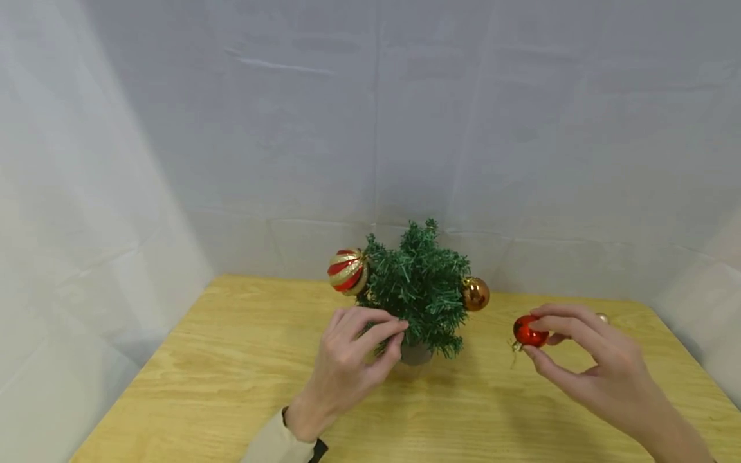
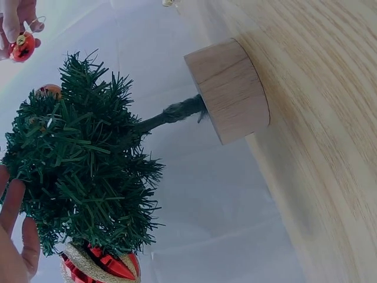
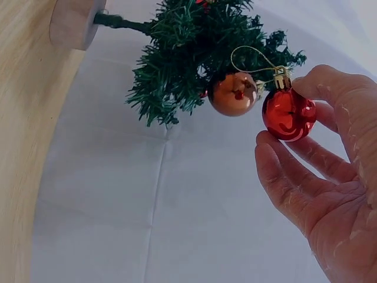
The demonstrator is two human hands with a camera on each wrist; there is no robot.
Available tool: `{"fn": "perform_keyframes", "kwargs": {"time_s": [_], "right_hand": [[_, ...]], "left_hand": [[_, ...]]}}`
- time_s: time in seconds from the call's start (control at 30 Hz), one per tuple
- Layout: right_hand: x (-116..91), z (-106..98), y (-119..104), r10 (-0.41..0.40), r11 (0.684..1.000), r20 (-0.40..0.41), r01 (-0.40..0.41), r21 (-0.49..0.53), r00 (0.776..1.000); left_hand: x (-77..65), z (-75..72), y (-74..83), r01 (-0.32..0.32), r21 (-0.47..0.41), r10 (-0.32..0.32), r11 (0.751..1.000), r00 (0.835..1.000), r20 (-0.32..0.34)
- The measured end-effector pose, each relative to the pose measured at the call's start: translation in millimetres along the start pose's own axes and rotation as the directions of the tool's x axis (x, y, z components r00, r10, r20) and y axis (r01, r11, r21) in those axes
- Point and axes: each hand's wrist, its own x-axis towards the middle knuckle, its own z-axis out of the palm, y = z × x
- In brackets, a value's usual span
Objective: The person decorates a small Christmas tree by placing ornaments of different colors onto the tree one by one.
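Fingertips [image 3: 268,156] of the right hand [image 1: 602,363] pinch a glossy red Christmas bauble [image 1: 530,330] to the right of the miniature Christmas tree [image 1: 417,289], a hold leaving its gold cap [image 3: 283,81] and string loop [image 3: 232,57] uncovered. The left hand [image 1: 356,350], fingers bent, is at the front foliage, perhaps to steady it; whether it pinches a twig I cannot tell. A round wooden base [image 2: 230,88] props the tree upright, with a striped bauble [image 1: 347,271] and a copper bauble [image 1: 476,294] on opposite sides.

Pale sheeting [image 1: 289,141] (creased in places) hangs behind a light wood-grained table [image 1: 220,373].
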Motion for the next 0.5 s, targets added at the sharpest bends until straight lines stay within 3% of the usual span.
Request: {"fn": "perform_keyframes", "kwargs": {"time_s": [0.5], "right_hand": [[14,12,-17,-0.059,0.995,-0.01,0.06,0.076,0.998]], "left_hand": [[3.2,1.3,2.0,-0.08,0.007,0.08,0.997,0.996,-0.032]]}}
